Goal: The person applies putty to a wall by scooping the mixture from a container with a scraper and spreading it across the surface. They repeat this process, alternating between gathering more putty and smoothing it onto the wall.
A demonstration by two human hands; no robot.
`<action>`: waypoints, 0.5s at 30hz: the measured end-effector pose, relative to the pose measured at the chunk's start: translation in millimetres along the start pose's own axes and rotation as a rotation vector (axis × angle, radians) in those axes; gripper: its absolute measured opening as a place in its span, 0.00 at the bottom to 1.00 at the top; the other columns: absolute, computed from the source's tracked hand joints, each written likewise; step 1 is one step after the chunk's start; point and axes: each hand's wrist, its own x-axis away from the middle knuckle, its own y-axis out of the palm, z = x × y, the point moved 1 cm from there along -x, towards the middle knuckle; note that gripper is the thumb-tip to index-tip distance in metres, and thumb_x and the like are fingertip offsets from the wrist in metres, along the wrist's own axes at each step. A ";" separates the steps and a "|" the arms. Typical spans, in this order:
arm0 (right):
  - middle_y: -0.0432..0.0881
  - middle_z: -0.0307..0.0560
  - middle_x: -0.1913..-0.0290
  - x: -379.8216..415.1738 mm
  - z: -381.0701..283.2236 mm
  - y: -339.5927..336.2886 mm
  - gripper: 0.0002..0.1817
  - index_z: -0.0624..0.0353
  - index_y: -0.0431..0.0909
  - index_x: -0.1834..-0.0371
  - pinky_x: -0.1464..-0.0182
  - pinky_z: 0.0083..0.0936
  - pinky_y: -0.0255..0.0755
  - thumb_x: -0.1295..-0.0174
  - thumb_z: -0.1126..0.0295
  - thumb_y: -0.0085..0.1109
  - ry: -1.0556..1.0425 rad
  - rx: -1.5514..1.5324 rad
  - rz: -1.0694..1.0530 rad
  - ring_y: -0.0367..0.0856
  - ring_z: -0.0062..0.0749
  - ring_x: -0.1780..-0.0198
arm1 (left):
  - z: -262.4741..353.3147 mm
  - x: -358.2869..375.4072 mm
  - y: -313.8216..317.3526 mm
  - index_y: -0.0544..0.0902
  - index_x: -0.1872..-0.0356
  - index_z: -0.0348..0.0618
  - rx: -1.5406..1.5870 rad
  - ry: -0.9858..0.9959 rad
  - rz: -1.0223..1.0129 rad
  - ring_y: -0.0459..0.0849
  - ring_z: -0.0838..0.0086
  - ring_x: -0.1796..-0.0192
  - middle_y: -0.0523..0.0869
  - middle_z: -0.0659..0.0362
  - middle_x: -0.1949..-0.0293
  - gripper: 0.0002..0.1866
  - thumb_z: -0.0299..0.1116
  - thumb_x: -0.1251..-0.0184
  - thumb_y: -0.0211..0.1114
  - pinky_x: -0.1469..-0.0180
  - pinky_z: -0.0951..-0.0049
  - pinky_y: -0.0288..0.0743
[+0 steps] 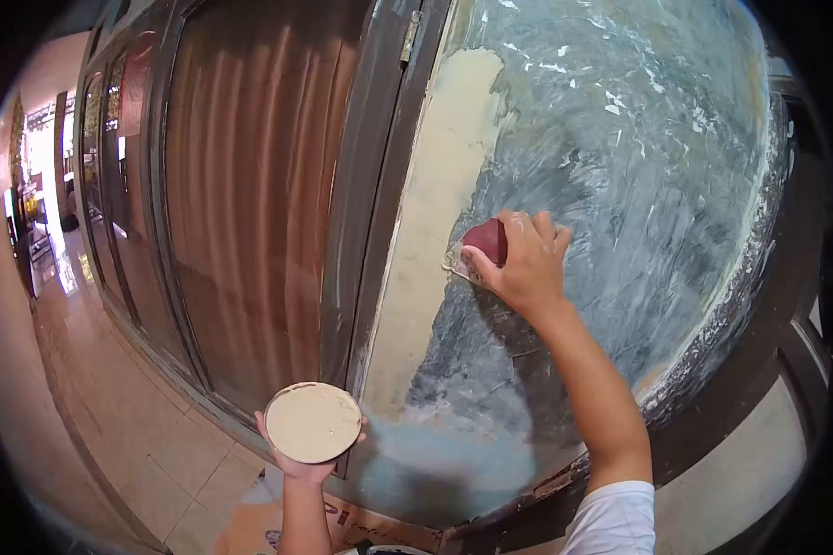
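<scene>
My right hand (526, 259) is closed around a dark red scraper (487, 242), with its edge against the wall at the right side of a cream putty strip (440, 157). Some putty shows along that edge. The strip runs down the wall beside the dark door frame. Low in the view, my left hand (307, 470) supports a round container of cream putty (313, 424) from below, its fingers wrapped round the sides. The wall (611, 213) right of the strip is grey-blue and streaked, with white flecks near the top.
A dark-framed window with a brown curtain (250, 185) stands left of the wall. Tiled floor (157, 444) stretches along the left. Printed cardboard (370, 529) lies at the wall's foot. Dark wooden framing (750, 444) borders the wall at the right.
</scene>
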 end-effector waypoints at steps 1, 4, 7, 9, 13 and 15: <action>0.87 0.41 0.54 -3.9 4.1 -0.7 0.31 0.54 0.83 0.47 0.45 0.46 0.58 0.46 0.44 0.78 -0.021 0.006 0.027 0.77 0.42 0.50 | 0.5 -1.9 4.9 0.67 0.21 0.47 -0.034 -0.002 0.005 0.75 0.17 0.36 0.73 0.33 0.28 0.60 0.89 0.40 0.48 0.42 0.17 0.77; 0.86 0.40 0.56 -18.1 8.2 -11.4 0.31 0.53 0.83 0.48 0.46 0.45 0.58 0.46 0.43 0.78 0.022 -0.026 0.083 0.76 0.41 0.50 | -1.8 -8.5 12.8 0.67 0.21 0.47 0.032 -0.009 -0.039 0.75 0.16 0.36 0.73 0.32 0.27 0.60 0.89 0.41 0.48 0.43 0.17 0.77; 0.84 0.39 0.56 -4.6 4.8 -6.2 0.32 0.53 0.84 0.50 0.47 0.45 0.58 0.47 0.40 0.77 0.042 -0.036 0.087 0.76 0.40 0.52 | -6.0 -12.2 16.8 0.66 0.20 0.48 0.093 -0.007 -0.027 0.74 0.14 0.36 0.72 0.32 0.26 0.61 0.89 0.42 0.49 0.43 0.16 0.77; 0.83 0.41 0.55 2.7 -0.1 4.9 0.32 0.53 0.83 0.49 0.47 0.45 0.59 0.46 0.40 0.77 -0.149 0.072 0.030 0.76 0.41 0.53 | -4.5 -18.8 16.8 0.66 0.20 0.48 0.088 -0.021 -0.040 0.73 0.13 0.35 0.71 0.32 0.26 0.61 0.89 0.41 0.48 0.43 0.16 0.77; 0.84 0.42 0.55 -36.8 22.2 -15.1 0.31 0.53 0.83 0.49 0.47 0.45 0.59 0.46 0.42 0.77 0.262 0.048 0.257 0.76 0.41 0.52 | -5.4 -24.5 17.2 0.66 0.20 0.50 0.088 -0.008 -0.087 0.72 0.11 0.36 0.71 0.33 0.26 0.60 0.88 0.41 0.48 0.43 0.14 0.75; 0.84 0.42 0.56 -29.6 15.8 -13.4 0.30 0.53 0.84 0.49 0.47 0.45 0.59 0.46 0.43 0.78 0.266 0.017 0.290 0.77 0.41 0.51 | -3.0 -21.9 12.9 0.66 0.20 0.51 0.067 -0.007 -0.047 0.72 0.10 0.37 0.72 0.33 0.26 0.60 0.89 0.41 0.48 0.44 0.13 0.75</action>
